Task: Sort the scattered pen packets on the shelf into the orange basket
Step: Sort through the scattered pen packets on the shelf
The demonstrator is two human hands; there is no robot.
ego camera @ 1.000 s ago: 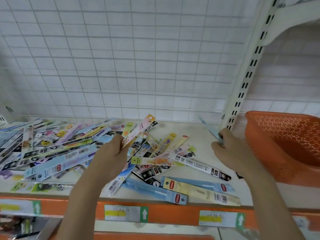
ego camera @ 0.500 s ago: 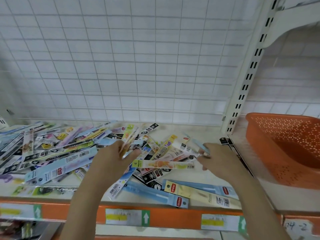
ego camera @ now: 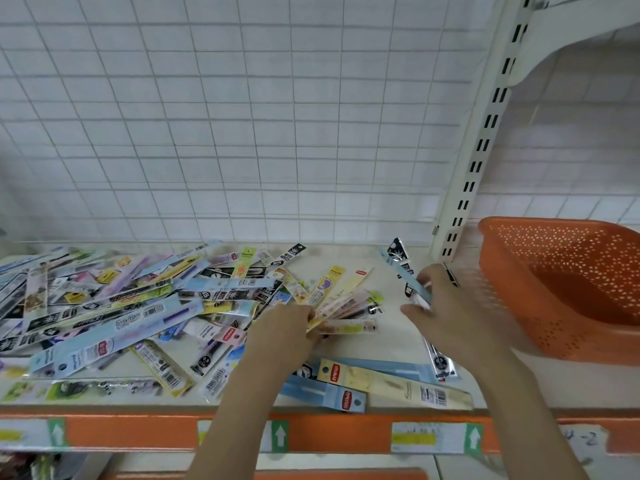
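Many long, colourful pen packets point(ego camera: 114, 306) lie scattered over the left and middle of the cream shelf point(ego camera: 391, 341). My left hand point(ego camera: 287, 332) grips a fanned bunch of packets point(ego camera: 341, 306) at the pile's right edge. My right hand point(ego camera: 446, 310) holds a few packets, a black-and-white one and a light blue one point(ego camera: 401, 263), sticking up past its fingers. The orange perforated basket point(ego camera: 561, 289) stands on the shelf at the right, just beside my right hand. I see nothing inside the basket.
A white wire grid backs the shelf. A slotted white upright point(ego camera: 471, 168) rises between the pile and the basket. An orange price strip point(ego camera: 329, 433) with labels runs along the shelf's front edge. Blue and yellow packets point(ego camera: 381, 382) lie near that edge.
My right hand moved in toward the pile, then back right toward the basket with packets in it. My left hand shifted right and now grips a fanned bunch.
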